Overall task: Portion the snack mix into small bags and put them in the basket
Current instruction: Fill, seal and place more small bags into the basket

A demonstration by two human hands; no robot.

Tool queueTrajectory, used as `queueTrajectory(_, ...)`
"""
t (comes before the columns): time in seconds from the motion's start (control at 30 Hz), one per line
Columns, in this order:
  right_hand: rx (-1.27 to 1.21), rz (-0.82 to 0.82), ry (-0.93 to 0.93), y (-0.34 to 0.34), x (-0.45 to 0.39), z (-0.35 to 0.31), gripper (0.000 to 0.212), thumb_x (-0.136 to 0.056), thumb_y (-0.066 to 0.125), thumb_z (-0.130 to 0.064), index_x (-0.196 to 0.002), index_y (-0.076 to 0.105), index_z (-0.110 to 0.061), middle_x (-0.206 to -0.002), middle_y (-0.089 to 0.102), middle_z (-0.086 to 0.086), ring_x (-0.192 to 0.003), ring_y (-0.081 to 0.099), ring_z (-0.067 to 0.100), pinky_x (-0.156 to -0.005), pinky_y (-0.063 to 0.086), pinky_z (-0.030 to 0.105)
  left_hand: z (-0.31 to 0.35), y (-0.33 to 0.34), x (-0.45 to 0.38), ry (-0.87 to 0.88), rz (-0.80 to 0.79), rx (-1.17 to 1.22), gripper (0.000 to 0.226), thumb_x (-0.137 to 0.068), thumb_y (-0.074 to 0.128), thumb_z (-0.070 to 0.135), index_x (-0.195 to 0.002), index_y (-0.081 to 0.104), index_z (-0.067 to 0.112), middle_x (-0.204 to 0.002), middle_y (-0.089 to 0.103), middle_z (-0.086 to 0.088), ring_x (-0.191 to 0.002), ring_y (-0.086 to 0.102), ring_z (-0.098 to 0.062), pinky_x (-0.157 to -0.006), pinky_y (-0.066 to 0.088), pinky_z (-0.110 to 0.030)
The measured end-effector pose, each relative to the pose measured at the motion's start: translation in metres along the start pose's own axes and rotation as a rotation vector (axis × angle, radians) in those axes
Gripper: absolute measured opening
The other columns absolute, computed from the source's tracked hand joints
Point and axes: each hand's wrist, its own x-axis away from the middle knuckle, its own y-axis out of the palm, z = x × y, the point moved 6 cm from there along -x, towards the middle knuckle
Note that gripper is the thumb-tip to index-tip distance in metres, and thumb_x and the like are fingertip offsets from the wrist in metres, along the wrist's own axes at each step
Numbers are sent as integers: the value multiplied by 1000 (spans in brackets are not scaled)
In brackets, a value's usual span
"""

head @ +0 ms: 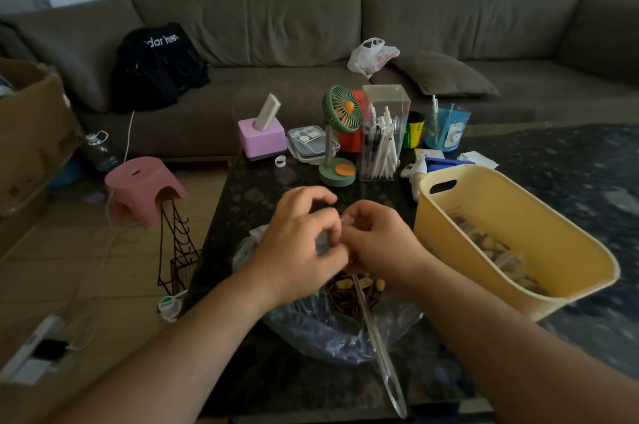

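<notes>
My left hand (297, 240) and my right hand (375, 238) meet over the dark table, and both pinch a small clear bag (325, 243) between them; the bag is mostly hidden by my fingers. Right below them lies a large clear plastic bag (332, 330) of snack mix (352, 295), with seeds and pale pieces showing. A long clear spoon (378, 347) rests in that bag, its handle pointing toward me. To the right stands a yellow basket (491, 226), tilted, with several filled small bags (498, 250) inside.
Behind my hands stand a green desk fan (340, 136), a clear pen box (382, 136), a pink tissue box (261, 138) and a blue cup (446, 128). A grey sofa (276, 26) runs along the back. A pink stool (143, 188) and a wire rack (176, 250) are on the floor at left.
</notes>
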Motion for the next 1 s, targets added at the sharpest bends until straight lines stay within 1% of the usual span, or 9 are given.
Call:
queueTrajectory(0.1, -234, -67, 45, -3, 6, 0, 12, -95, 58, 2, -98, 66, -6, -79, 67, 10, -67, 63, 19, -55, 53, 30, 5, 8, 1, -15, -53, 69, 52, -83, 82, 53, -109, 39, 42, -133, 46, 21, -128, 44, 4, -102, 39, -17)
queueTrajectory(0.17, -210, -79, 48, -10, 9, 0, 11, -97, 60, 0, -103, 68, -5, -84, 69, 11, -68, 65, 19, -54, 52, 26, 3, 12, -1, -112, -94, 122, 73, -79, 85, 58, -125, 28, 52, -124, 47, 24, -117, 49, 7, -93, 46, -18)
queueTrajectory(0.23, -138, -96, 45, -16, 10, 2, 11, -98, 62, -4, -103, 71, -9, -85, 71, 15, -64, 64, 18, -54, 52, 27, 1, 13, -4, -126, -89, 92, 87, -76, 84, 63, -140, 27, 50, -116, 50, 21, -114, 51, 4, -94, 47, -23)
queueTrajectory(0.33, -38, -96, 47, -24, 9, 6, 10, -98, 65, -6, -102, 73, -9, -88, 74, 21, -67, 64, 24, -63, 56, 34, 5, 8, -8, -80, -55, -3, 82, -72, 84, 67, -138, 41, 43, -106, 52, 19, -106, 51, 4, -90, 48, -24)
queueTrajectory(0.43, -36, -63, 49, -26, 7, 12, 11, -95, 67, -4, -97, 74, -12, -85, 76, 17, -66, 69, 26, -67, 60, 40, 6, 15, -6, -49, -63, -7, 71, -72, 86, 64, -131, 52, 44, -116, 50, 29, -112, 46, 11, -93, 47, -21)
queueTrajectory(0.6, -54, -70, 32, -29, 7, 5, 6, -97, 68, -10, -100, 73, -13, -89, 76, 18, -70, 69, 25, -70, 60, 38, -4, 12, -5, -30, 8, 64, 66, -71, 83, 69, -127, 52, 56, -115, 53, 29, -115, 52, 3, -97, 53, -36)
queueTrajectory(0.73, -48, -28, 12, -33, 8, 5, 4, -97, 69, -10, -97, 73, -12, -79, 76, 12, -67, 68, 23, -66, 60, 37, -2, 14, -5, -15, 25, 94, 65, -67, 80, 74, -124, 53, 62, -115, 53, 31, -113, 55, 1, -96, 53, -34)
queueTrajectory(0.87, -67, -25, 48, -32, 7, 7, 7, -96, 67, -6, -98, 73, -9, -92, 75, 22, -73, 71, 27, -68, 62, 38, 1, 16, -5, 50, 18, 7, 81, -69, 70, 82, -140, 56, 45, -119, 55, 29, -120, 50, 0, -100, 50, -30)
queueTrajectory(1.0, -93, -9, 57, -30, 6, 9, 8, -97, 66, -9, -96, 74, -12, -90, 76, 15, -75, 72, 27, -68, 62, 38, 2, 15, -5, 80, 70, -10, 79, -72, 74, 76, -140, 60, 38, -117, 58, 27, -116, 54, -2, -97, 49, -25)
